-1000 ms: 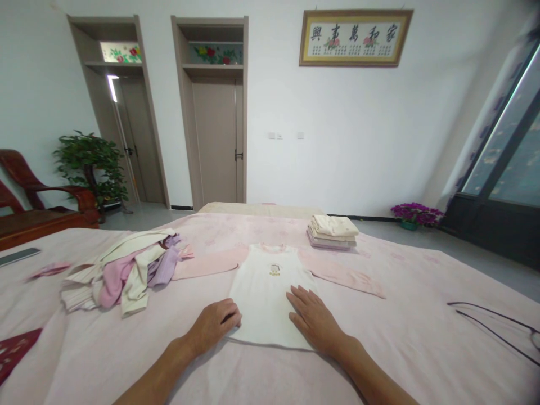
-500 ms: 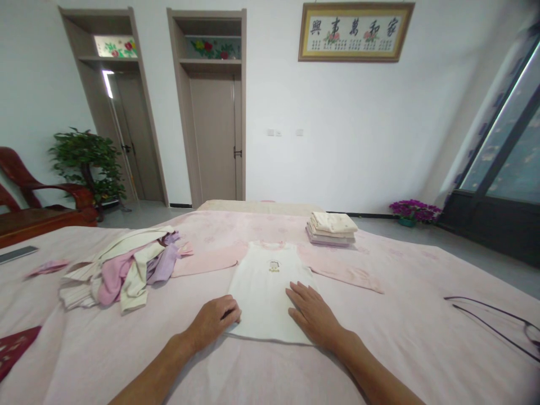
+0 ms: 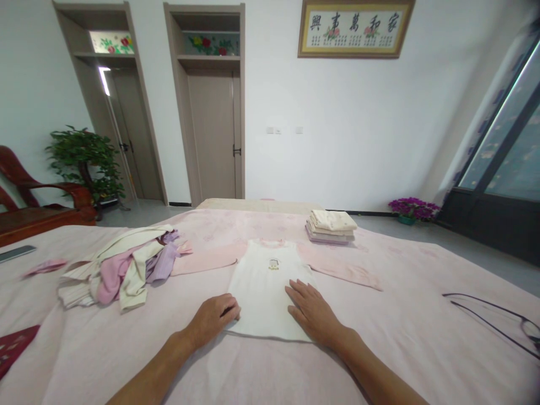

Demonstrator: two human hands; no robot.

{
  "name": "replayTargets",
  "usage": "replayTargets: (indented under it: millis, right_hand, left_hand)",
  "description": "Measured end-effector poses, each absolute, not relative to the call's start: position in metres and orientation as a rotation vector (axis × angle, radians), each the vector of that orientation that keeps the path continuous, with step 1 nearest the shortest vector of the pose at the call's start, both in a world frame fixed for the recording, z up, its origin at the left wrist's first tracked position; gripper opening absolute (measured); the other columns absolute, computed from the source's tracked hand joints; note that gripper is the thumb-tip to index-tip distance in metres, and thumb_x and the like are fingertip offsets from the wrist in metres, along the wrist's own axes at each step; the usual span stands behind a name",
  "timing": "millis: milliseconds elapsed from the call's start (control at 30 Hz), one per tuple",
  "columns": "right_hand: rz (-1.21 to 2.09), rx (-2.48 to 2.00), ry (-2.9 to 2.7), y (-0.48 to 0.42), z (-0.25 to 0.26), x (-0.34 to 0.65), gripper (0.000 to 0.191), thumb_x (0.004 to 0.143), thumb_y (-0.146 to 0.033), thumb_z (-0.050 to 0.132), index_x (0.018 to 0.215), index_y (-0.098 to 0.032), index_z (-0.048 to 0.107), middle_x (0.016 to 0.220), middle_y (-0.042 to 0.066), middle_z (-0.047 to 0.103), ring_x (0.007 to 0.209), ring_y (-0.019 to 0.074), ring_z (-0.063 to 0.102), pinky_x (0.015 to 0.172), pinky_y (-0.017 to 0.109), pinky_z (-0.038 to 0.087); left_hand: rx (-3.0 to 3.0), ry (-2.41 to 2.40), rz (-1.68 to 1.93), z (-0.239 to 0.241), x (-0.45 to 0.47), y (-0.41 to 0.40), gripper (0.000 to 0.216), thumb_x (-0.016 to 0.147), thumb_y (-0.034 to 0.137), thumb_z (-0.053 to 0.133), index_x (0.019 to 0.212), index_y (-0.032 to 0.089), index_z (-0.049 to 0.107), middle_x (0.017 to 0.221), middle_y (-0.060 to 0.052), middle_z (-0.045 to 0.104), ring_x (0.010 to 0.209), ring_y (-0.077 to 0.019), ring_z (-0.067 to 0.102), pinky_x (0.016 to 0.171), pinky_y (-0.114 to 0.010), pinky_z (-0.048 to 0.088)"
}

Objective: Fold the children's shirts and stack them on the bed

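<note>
A child's long-sleeved shirt (image 3: pixel 264 292), white in the body with pink sleeves and a small printed figure on the chest, lies spread flat with its collar away from me. At its lower left edge my left hand (image 3: pixel 214 318) is closed, thumb and fingers pinched on the side of the fabric. My right hand (image 3: pixel 314 312) rests palm down on the shirt's lower right part, fingers stretched out. Left of the shirt is a loose heap of clothes (image 3: pixel 122 267) in cream, pink and lilac. Beyond its right shoulder stands a stack of folded clothes (image 3: pixel 331 226).
A pink bedsheet (image 3: pixel 405 315) covers the surface. Eyeglasses (image 3: pixel 489 306) lie at the right, a phone (image 3: pixel 17 253) and a dark red item (image 3: pixel 17 346) at the left. A wooden chair (image 3: pixel 50 197) and a potted plant (image 3: pixel 84 163) stand behind on the left.
The whole view has shifted very slightly. Both hands and the shirt keep the same places relative to each other.
</note>
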State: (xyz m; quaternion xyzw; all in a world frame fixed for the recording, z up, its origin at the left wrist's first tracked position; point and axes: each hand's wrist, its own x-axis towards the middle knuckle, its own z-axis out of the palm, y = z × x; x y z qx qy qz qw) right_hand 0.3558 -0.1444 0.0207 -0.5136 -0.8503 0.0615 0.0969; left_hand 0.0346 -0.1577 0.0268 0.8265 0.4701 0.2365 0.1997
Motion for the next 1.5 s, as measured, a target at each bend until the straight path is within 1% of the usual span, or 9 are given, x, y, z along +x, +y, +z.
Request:
replayTargets:
  millis: [600, 933, 1200, 1333, 1400, 1500]
  right_hand:
    - [0.158, -1.526, -2.535, -0.145, 0.022, 0.355, 0.056, 0.099, -0.047, 0.032, 0.148, -0.021, 0.04, 0.157, 0.007, 0.03, 0.146, 0.0245, 0.022, 0.12, 0.044, 0.015]
    - [0.207, -1.532, -2.519, -0.145, 0.022, 0.355, 0.056, 0.098, -0.047, 0.033, 0.147, -0.021, 0.041, 0.157, 0.007, 0.03, 0.146, 0.0245, 0.022, 0.119, 0.046, 0.014]
    - [0.211, -1.539, -2.524, -0.147, 0.025, 0.354, 0.057, 0.099, -0.047, 0.032, 0.148, -0.021, 0.039, 0.157, 0.007, 0.029, 0.146, 0.0254, 0.021, 0.119, 0.046, 0.015]
    - [0.219, -1.533, -2.52, -0.147, 0.024, 0.354, 0.056, 0.099, -0.048, 0.033, 0.148, -0.021, 0.04, 0.157, 0.007, 0.03, 0.146, 0.0252, 0.022, 0.12, 0.046, 0.014]
    - [0.218, -1.537, -2.521, -0.146, 0.023, 0.355, 0.056, 0.099, -0.048, 0.033, 0.148, -0.022, 0.04, 0.157, 0.006, 0.029, 0.146, 0.0256, 0.021, 0.12, 0.047, 0.014]
    - [0.207, -1.542, -2.528, -0.145, 0.021, 0.355, 0.056, 0.099, -0.048, 0.032, 0.148, -0.022, 0.04, 0.158, 0.006, 0.029, 0.146, 0.0253, 0.02, 0.12, 0.047, 0.013]
  left_hand:
    - [2.32, 1.324, 0.663, 0.026, 0.035, -0.157, 0.033, 0.094, 0.033, 0.041, 0.073, 0.02, 0.063, 0.079, 0.0, 0.064, 0.076, -0.0142, 0.058, 0.072, -0.024, 0.037]
    - [2.311, 1.357, 0.638, 0.029, 0.037, -0.159, 0.033, 0.095, 0.035, 0.041, 0.073, 0.02, 0.061, 0.077, 0.001, 0.065, 0.073, -0.0146, 0.058, 0.071, -0.025, 0.037]
    - [2.285, 1.362, 0.651, 0.025, 0.037, -0.159, 0.034, 0.095, 0.036, 0.041, 0.073, 0.02, 0.062, 0.076, 0.0, 0.066, 0.072, -0.0149, 0.059, 0.07, -0.025, 0.038]
    - [2.181, 1.424, 0.746, 0.026, 0.033, -0.155, 0.037, 0.096, 0.04, 0.036, 0.08, 0.021, 0.064, 0.077, 0.0, 0.067, 0.073, -0.0161, 0.06, 0.07, -0.025, 0.04]
    - [2.148, 1.505, 0.851, 0.025, 0.024, -0.148, 0.036, 0.096, 0.042, 0.036, 0.088, 0.021, 0.064, 0.085, -0.002, 0.069, 0.082, -0.0179, 0.062, 0.076, -0.027, 0.043]
    - [2.121, 1.684, 0.994, 0.02, 0.001, -0.128, 0.035, 0.095, 0.041, 0.035, 0.104, 0.022, 0.063, 0.103, -0.005, 0.068, 0.097, -0.0202, 0.062, 0.088, -0.031, 0.044]
